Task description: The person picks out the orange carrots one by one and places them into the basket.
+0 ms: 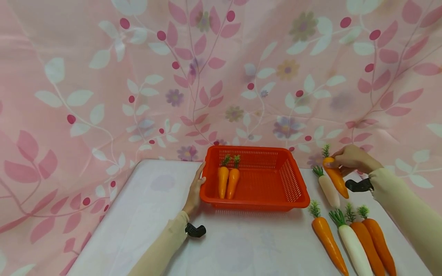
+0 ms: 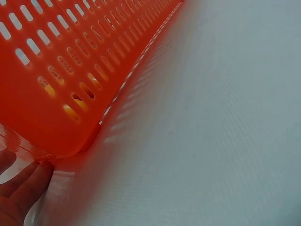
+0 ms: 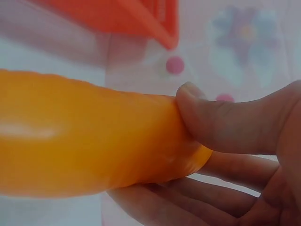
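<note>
My right hand (image 1: 353, 158) pinches an orange carrot (image 1: 335, 177) near its leafy top, thumb on one side and fingers on the other. In the right wrist view the glossy carrot (image 3: 94, 136) stretches left from the fingers. Its tip slants down beside a white radish (image 1: 329, 191) with green leaves. My left hand (image 1: 195, 191) rests against the left side of a red plastic basket (image 1: 255, 203), fingers extended along it. The left wrist view has those fingertips by the basket's corner (image 2: 61, 136). Two carrots (image 1: 223, 182) lie side by side inside the basket, at its left.
Right of the basket, nearer me, lie a carrot (image 1: 329, 243), a white radish (image 1: 355, 249) and two darker orange carrots (image 1: 380, 241). A pink floral cloth (image 1: 214, 96) hangs behind the white table (image 1: 138, 214).
</note>
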Demonstrator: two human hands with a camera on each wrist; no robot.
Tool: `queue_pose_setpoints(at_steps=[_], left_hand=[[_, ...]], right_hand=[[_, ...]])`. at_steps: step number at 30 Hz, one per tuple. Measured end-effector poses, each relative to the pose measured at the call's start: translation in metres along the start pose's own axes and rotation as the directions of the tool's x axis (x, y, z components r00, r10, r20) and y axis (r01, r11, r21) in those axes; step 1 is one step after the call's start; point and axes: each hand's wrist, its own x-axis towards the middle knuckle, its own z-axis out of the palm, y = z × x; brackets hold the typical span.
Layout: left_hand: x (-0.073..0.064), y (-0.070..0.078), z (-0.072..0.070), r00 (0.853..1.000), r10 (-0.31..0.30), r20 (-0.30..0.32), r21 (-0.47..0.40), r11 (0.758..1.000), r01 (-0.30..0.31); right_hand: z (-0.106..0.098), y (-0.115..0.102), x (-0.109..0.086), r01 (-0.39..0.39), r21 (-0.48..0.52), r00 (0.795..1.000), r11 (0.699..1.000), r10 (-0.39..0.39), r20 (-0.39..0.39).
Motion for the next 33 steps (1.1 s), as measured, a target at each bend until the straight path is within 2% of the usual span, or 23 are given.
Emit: queue_pose_setpoints(at_steps=[23, 28, 33], left_hand=[[0.0, 0.002, 0.0, 0.999, 0.034, 0.013, -0.018, 0.999, -0.034], [0.0, 0.002, -0.001, 1.0, 0.006, 0.019, -0.036, 0.999, -0.006], [0.0, 0.002, -0.001, 1.0, -0.003, 0.017, -0.045, 0.999, 0.003]], right_hand=[[0.03, -0.072, 0.021, 0.082, 0.062, 0.995, 0.995, -0.085, 0.059], [0.041, -0.082, 0.03, 0.099, 0.1, 0.99, 0.99, -0.108, 0.085], [0.054, -0.093, 0.04, 0.081, 0.155, 0.988, 0.985, -0.101, 0.121]])
